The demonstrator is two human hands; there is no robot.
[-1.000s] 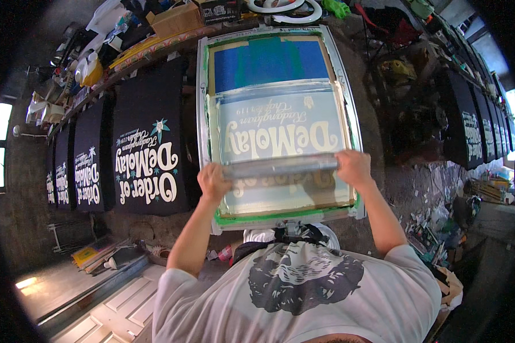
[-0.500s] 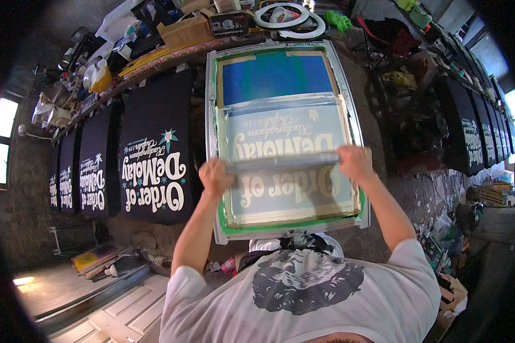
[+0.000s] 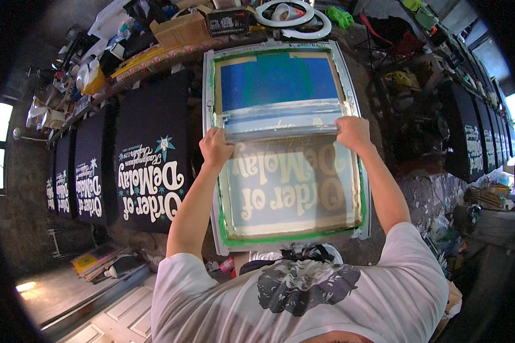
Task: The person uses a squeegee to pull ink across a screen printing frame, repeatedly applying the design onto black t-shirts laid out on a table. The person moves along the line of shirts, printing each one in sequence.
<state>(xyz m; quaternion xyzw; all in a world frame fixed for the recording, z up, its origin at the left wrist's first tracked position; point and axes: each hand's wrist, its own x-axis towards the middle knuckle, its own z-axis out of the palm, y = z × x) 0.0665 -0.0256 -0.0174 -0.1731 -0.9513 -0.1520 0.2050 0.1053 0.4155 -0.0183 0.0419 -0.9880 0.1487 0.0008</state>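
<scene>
A silk-screen frame [image 3: 349, 86] lies before me, its pale mesh [image 3: 294, 220] edged with green and tan tape. Light lettering shows on the mesh. Across it runs a long, narrow squeegee [image 3: 283, 134], gripped at its left end by my left hand [image 3: 216, 147] and at its right end by my right hand [image 3: 353, 134]. Both hands are closed around it. Beyond the squeegee lies a whitish band of ink [image 3: 280, 106], below a blue area [image 3: 233, 80] at the far end of the screen. The squeegee's lower edge is hard to make out.
Black printed shirts [image 3: 151, 126] stand in a row at the left; more black shirts [image 3: 460, 126] line the right. A cardboard box [image 3: 180, 30] and white rings [image 3: 284, 11] sit at the back. Crumpled litter [image 3: 440, 223] lies on the right.
Both hands have slid the squeegee away from me, toward the screen's far end. More lettering shows on the near side of it, and the ink band beyond is thicker.
</scene>
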